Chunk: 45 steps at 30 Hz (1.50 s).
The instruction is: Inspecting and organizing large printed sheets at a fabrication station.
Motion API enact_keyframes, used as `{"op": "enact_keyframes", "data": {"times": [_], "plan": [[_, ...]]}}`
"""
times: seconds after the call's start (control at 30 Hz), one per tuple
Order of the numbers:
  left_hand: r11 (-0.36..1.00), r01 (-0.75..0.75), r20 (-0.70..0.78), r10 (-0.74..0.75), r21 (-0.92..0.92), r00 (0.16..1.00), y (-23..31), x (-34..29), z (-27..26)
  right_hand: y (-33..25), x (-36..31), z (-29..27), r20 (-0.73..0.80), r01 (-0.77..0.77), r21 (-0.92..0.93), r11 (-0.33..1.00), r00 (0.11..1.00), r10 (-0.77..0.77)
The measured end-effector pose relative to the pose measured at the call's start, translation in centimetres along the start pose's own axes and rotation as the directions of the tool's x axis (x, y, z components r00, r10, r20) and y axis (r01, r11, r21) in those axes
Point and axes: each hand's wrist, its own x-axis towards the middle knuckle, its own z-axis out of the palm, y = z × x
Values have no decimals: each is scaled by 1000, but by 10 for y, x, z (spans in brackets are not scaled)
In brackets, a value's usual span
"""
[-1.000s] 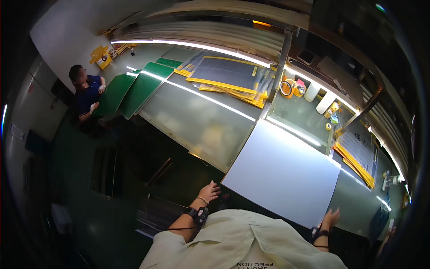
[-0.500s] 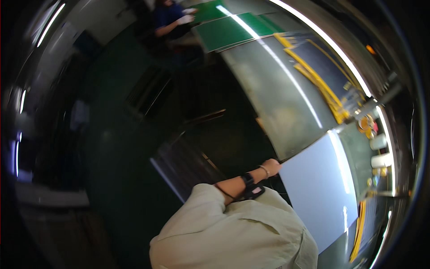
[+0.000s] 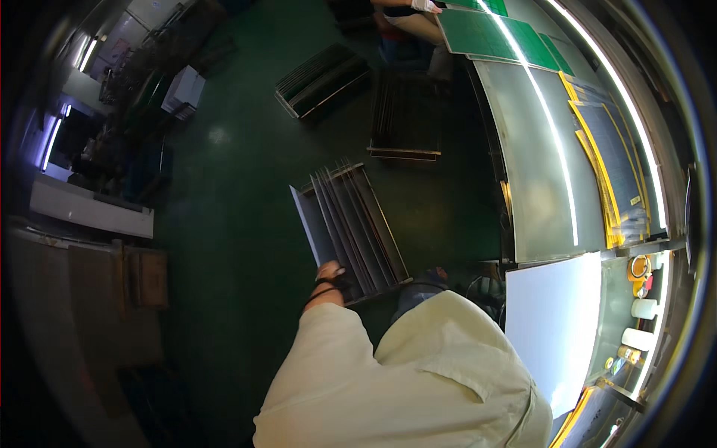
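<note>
My left hand (image 3: 328,272) reaches down to a floor rack (image 3: 388,261) and meets the near end of a pale flat panel (image 3: 310,224) standing at the rack's left side. Its fingers look bent, but they are small and blurred, so whether they grip the panel is unclear. Several thin dark panels (image 3: 351,224) stand upright in the same rack, side by side. On the bench to my right lies a large white sheet (image 3: 549,328), apart from my left hand. My right hand is out of view.
Two more racks, one with a green panel load (image 3: 325,78) and a dark one (image 3: 407,127), stand farther off. Yellow-edged frames (image 3: 609,164) and green boards (image 3: 500,36) lie along the bench (image 3: 541,172). A co-worker's gloved hand (image 3: 427,6) touches the boards. Tape rolls (image 3: 639,269) sit far right.
My left hand has left the white sheet's corner on the bench and moved left and down to the floor rack. The view has swung toward the left. The white sheet still lies on the bench.
</note>
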Motion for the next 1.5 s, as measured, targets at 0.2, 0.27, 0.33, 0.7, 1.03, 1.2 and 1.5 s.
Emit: {"op": "enact_keyframes", "data": {"times": [0.2,0.27,0.33,0.7,1.03,1.2,1.5], "plan": [[671,502,325,-383,-546,865,-80,-113,91,-30,-7,0,-18,114,-91,989,993,-116],[302,390,337,-212,-870,917,-68,-113,142,-34,-7,-4,-44,137,-96,986,989,-142],[89,420,407,-137,-903,903,-3,-113,128,-34,21,13,59,114,-173,978,993,-105],[141,478,428,-280,-867,859,145,49,-4,-45,-2,53,60,240,-166,957,971,-233],[851,272,456,-43,-449,889,101,125,39,-40,-48,82,30,224,-137,965,975,-222],[582,522,624,-30,-624,781,163,121,17,-41,-57,88,3,237,-183,954,971,-241],[872,-186,328,357,-453,874,125,143,37,-59,-52,108,64,301,-250,920,954,-294]]}}
